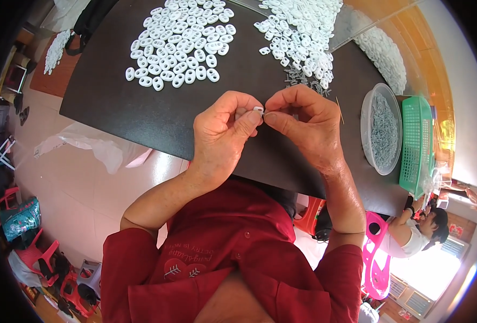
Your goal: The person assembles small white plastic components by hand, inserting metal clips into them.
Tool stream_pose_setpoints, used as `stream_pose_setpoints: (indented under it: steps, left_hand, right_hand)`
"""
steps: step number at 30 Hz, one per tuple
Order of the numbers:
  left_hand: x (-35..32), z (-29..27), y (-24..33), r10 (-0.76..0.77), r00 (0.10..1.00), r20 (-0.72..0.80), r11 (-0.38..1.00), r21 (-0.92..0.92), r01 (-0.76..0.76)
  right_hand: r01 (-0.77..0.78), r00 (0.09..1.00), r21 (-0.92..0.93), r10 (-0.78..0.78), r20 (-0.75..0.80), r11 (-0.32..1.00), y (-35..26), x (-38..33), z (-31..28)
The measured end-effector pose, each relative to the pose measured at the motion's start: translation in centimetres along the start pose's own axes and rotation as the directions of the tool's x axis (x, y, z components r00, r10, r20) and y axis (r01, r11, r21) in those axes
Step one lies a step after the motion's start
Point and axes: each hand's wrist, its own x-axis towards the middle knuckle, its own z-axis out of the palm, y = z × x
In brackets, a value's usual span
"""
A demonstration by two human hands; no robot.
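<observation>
Red cloth of the person's shirt (233,258) filled the bottom of the view, soft and creased, with short sleeves and bare forearms rising from it toward the dark worktop (141,116). Both hands met above its near edge. Between them sat a small white plastic piece (258,110), smooth and rounded, mostly hidden by fingertips; only a sliver of it showed, so its long axis and the way it pointed could not be told. The left hand (225,129) was curled nearly closed, thumb and forefinger pinched on the piece from the left. The right hand (303,121) was likewise curled, its thumb and forefinger tips pressed against the same piece from the right.

Beyond the hands, on the matt black surface, lay a spread of white oval pieces (182,43), glossy, each with two holes, set flat and close together. To its right was a looser heap of similar white pieces (300,32), with small grey metal parts (303,81) at its near edge. At the right stood a round clear plastic tub (381,129) full of thin grey metal bits, touching a green plastic basket (417,142) with a lattice wall.
</observation>
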Motion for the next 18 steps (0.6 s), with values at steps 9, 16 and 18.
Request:
stream_pose_setpoints:
  steps: [9,16,18]
  left_hand:
    - [0.0,0.0,-0.7,0.152,0.988,-0.029,0.972,0.187,-0.144]
    - [-0.1,-0.2,-0.1,0.001,0.999,-0.033,0.998,-0.059,-0.003]
    - [-0.1,-0.3,-0.1,-0.015,0.999,-0.029,0.999,-0.047,0.014]
  right_hand:
    - [-0.016,0.996,0.132,0.027,-0.081,0.991,0.4,0.0,1.0]
    - [0.051,0.991,0.240,-0.019,-0.134,0.969,0.5,-0.1,1.6]
    - [0.048,0.990,0.220,-0.017,-0.143,0.974,0.3,-0.2,1.8]
